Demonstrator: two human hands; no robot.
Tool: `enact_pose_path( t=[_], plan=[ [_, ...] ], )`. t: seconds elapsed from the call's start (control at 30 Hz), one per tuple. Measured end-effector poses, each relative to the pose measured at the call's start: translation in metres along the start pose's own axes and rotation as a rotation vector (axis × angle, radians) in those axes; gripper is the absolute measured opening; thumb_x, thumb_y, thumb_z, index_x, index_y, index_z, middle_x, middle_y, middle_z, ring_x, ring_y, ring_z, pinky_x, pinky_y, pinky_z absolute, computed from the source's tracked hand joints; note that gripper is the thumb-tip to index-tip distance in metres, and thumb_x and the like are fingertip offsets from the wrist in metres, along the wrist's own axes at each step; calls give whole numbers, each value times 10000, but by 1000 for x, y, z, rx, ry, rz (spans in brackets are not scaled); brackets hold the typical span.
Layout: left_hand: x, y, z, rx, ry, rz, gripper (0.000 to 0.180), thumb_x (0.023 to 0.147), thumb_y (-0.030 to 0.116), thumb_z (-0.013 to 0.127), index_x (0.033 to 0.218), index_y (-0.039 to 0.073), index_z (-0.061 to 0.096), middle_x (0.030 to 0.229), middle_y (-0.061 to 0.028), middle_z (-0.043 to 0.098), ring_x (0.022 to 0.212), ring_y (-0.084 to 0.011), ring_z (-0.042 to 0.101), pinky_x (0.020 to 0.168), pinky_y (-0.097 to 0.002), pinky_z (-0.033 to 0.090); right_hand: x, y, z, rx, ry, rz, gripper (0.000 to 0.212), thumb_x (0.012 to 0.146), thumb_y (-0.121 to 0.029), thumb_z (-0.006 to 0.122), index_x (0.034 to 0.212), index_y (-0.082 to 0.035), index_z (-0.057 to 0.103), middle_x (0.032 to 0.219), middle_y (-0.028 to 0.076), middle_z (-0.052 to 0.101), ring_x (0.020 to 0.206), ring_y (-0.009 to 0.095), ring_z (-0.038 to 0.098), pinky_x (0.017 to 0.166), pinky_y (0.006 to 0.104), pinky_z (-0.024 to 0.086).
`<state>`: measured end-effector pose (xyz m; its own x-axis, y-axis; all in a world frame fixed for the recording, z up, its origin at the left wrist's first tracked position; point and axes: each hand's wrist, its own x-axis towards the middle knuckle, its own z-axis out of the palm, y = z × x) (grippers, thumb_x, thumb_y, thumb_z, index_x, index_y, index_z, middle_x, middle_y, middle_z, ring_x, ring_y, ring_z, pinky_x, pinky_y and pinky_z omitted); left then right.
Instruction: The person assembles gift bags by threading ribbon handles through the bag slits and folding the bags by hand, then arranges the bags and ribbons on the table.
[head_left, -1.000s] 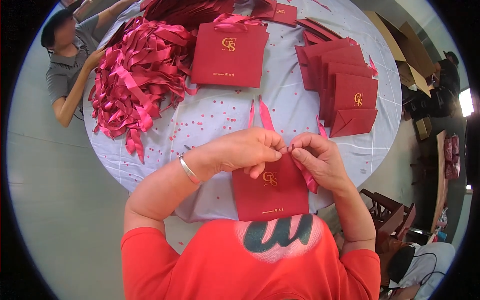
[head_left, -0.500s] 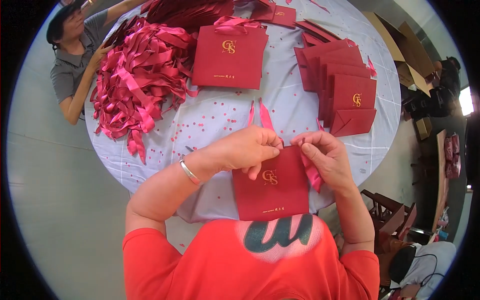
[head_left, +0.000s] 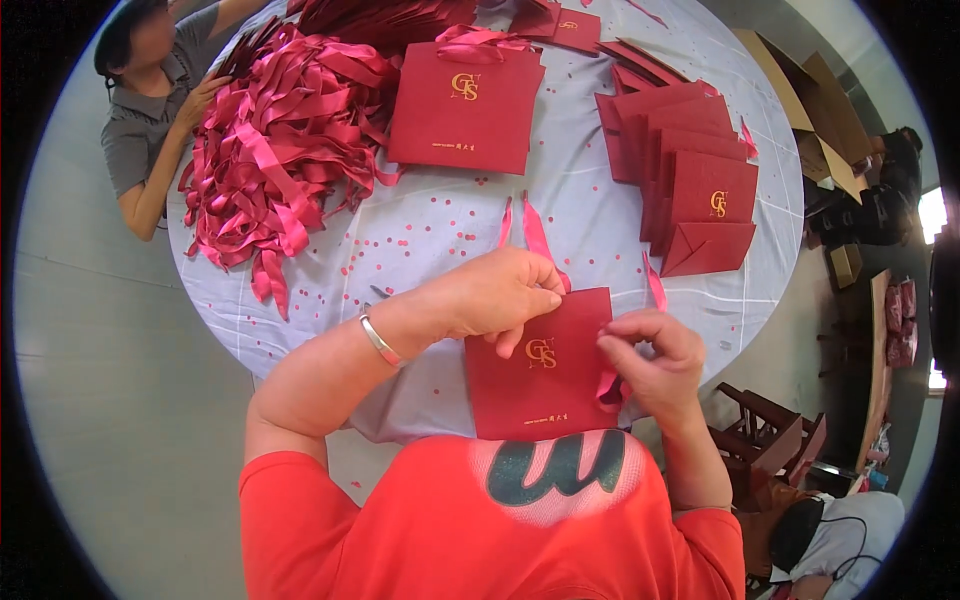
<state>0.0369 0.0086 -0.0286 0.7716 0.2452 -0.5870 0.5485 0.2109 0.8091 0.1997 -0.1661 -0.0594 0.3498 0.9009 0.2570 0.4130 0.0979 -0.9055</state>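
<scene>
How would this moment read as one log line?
left hand: pinching flat red paper bag at top edge; right hand: at glossy pink ribbon; nearby: tangled pink ribbons

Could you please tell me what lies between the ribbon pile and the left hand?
In the head view, small red dots are scattered across the cloth between the ribbon pile and the left hand.

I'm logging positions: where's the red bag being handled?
In the head view, the red bag is just right of centre at the table's near edge, left hand at its top, right hand by its right side.
</scene>
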Motion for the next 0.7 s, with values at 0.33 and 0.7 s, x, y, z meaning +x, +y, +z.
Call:
enact_pose_path(
  t=[0.33, 0.7],
  plan=[
    [-5, 2, 0, -17, -23, 11, 250, 988, 113, 472, 1170, -50, 524, 670, -34, 601, 435, -116, 585, 381, -223, 393, 4, 4, 12, -236, -31, -350, 219, 715, 88, 754, 897, -7, 678, 793, 114, 660, 669, 214, 643, 562, 286, 499],
    [-7, 3, 3, 81, -15, 45, 206, 995, 112, 467, 1126, -33, 531, 702, -43, 616, 456, -115, 601, 395, -222, 408, 15, -10, 18, -243, -5, -234, 150, 749, 31, 749, 877, -12, 683, 791, 104, 663, 655, 230, 649, 561, 314, 501]
  ],
)
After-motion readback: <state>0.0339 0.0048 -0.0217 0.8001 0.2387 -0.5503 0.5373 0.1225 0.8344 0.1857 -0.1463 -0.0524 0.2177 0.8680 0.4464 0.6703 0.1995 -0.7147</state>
